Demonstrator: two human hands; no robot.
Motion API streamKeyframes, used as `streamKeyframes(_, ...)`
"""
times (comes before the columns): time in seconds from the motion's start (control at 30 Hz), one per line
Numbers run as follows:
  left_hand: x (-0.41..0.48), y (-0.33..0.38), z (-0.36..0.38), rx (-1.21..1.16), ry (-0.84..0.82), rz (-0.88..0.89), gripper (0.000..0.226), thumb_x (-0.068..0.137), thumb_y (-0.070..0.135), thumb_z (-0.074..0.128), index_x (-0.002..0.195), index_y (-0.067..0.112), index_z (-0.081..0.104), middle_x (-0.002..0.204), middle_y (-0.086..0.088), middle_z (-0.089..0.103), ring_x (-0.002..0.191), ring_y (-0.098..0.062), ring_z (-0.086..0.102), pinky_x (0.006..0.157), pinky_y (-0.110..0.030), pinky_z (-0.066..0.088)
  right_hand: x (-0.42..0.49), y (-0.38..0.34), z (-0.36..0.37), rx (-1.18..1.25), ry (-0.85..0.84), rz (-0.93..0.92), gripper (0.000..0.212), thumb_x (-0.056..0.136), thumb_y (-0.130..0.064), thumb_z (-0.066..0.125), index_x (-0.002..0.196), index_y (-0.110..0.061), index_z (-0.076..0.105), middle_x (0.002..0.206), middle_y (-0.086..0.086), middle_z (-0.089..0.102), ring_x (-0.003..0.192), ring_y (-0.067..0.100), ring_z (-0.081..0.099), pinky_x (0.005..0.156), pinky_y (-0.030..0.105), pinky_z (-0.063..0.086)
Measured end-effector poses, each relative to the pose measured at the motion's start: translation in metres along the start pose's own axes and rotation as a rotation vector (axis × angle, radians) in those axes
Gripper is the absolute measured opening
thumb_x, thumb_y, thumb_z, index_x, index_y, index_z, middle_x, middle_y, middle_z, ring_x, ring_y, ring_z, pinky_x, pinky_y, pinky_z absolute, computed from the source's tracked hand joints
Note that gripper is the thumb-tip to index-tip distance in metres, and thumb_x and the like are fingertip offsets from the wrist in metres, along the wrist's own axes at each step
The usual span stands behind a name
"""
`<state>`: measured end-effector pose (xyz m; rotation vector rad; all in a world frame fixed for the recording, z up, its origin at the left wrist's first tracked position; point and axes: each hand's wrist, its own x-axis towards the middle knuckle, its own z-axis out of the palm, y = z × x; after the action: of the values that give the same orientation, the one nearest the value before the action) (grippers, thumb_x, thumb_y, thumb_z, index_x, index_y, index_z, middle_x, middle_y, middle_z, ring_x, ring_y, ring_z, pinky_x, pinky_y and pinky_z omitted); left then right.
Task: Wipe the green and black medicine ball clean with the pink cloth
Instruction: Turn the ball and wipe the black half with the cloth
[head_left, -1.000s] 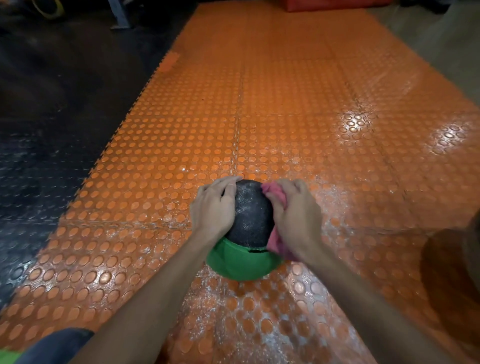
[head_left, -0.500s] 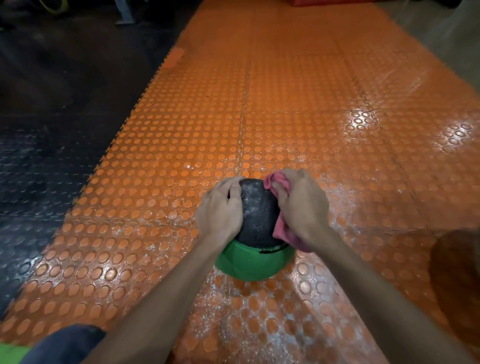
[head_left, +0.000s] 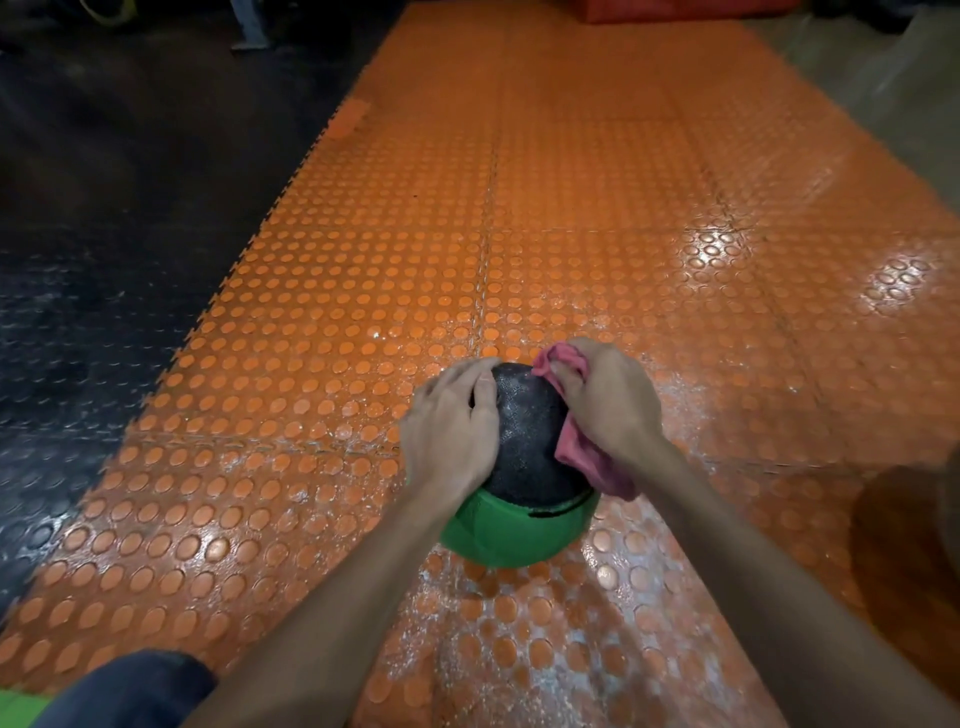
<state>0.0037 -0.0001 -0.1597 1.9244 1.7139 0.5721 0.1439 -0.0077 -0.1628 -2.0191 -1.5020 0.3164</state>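
Medicine ball (head_left: 524, 447) sits between our hands: right hand (head_left: 608, 400) clutches the pink cloth (head_left: 576, 460) against its black upper right, left hand (head_left: 452, 421) presses flat-fingered on its left. It rests on the orange floor (head_left: 571, 234). Wiping seems mid-course; next we should roll it to reach the green half.

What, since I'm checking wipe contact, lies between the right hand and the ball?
The pink cloth, gripped by the right hand and pressed on the ball; the head view shows it.
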Motion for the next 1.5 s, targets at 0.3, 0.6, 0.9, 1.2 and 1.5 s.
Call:
streamKeyframes(0.3, -0.002, -0.003, -0.001, -0.029, -0.006, 0.048, 0.037, 0.101, 0.036, 0.027, 0.131, 0.036, 0.048, 0.141, 0.016, 0.043, 0.131, -0.010, 0.036, 0.106, -0.030, 0.024, -0.105, -0.013, 0.002, -0.136, 0.230, -0.475, 0.022, 0.079, -0.030, 0.055, 0.086, -0.015, 0.068, 0.076, 0.004, 0.059, 0.061, 0.019, 0.054, 0.042, 0.019, 0.038)
streamKeyframes(0.6, -0.007, 0.012, 0.010, 0.098, -0.003, 0.116, 0.037, 0.100, 0.037, 0.028, 0.131, 0.036, 0.047, 0.141, 0.015, 0.044, 0.132, -0.011, 0.034, 0.110, -0.040, 0.026, 0.004, 0.024, -0.009, 0.099, -0.133, 0.143, 0.019, 0.094, -0.030, 0.047, 0.093, -0.022, 0.063, 0.080, -0.002, 0.064, 0.062, 0.018, 0.060, 0.051, 0.032, 0.051)
streamKeyframes(0.9, -0.002, 0.007, 0.006, 0.054, -0.058, 0.173, 0.036, 0.100, 0.034, 0.030, 0.132, 0.034, 0.047, 0.141, 0.015, 0.043, 0.131, -0.008, 0.034, 0.111, -0.039, 0.024, -0.062, 0.008, -0.011, -0.002, 0.149, -0.161, 0.025, 0.090, -0.037, 0.044, 0.099, -0.025, 0.063, 0.085, -0.004, 0.054, 0.073, 0.012, 0.050, 0.055, 0.025, 0.045)
streamKeyframes(1.2, -0.002, 0.005, 0.004, 0.013, -0.033, 0.130, 0.035, 0.100, 0.032, 0.031, 0.130, 0.034, 0.050, 0.139, 0.014, 0.045, 0.129, -0.008, 0.037, 0.109, -0.037, 0.026, -0.035, 0.012, -0.008, 0.027, 0.028, 0.021, 0.019, 0.091, -0.035, 0.047, 0.097, -0.025, 0.063, 0.087, -0.001, 0.059, 0.072, 0.018, 0.055, 0.061, 0.029, 0.048)
streamKeyframes(1.5, -0.011, -0.002, 0.005, 0.042, -0.020, 0.188, 0.048, 0.094, 0.044, 0.020, 0.133, 0.034, 0.046, 0.140, 0.015, 0.044, 0.131, -0.007, 0.034, 0.111, -0.037, 0.022, -0.019, 0.006, -0.006, -0.026, -0.026, -0.057, 0.017, 0.090, -0.037, 0.047, 0.095, -0.030, 0.062, 0.089, -0.003, 0.058, 0.077, 0.016, 0.056, 0.064, 0.032, 0.051)
